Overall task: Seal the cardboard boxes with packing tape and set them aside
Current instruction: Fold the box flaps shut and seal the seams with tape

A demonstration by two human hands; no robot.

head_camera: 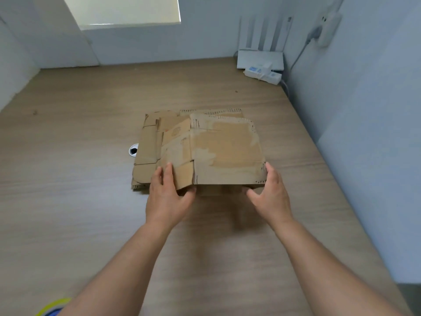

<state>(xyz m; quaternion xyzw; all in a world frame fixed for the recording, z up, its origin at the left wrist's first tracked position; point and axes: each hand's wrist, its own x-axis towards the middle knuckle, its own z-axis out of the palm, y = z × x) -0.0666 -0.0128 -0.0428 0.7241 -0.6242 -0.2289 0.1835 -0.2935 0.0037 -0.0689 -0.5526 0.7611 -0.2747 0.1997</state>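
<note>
A flattened brown cardboard box (225,151) is lifted at its near edge above a stack of other flat cardboard (145,151) on the wooden table. My left hand (168,195) grips its near left corner, thumb underneath and fingers on top. At the near right corner my right hand (271,195) holds the same box. A roll of tape (51,307) with a yellow rim shows at the bottom left edge, partly hidden by my left forearm.
The wooden table (91,201) stands in a corner with walls behind and on the right. A white router (259,59) and a power strip (262,74) sit at the far right corner. A round cable hole (133,150) lies left of the cardboard.
</note>
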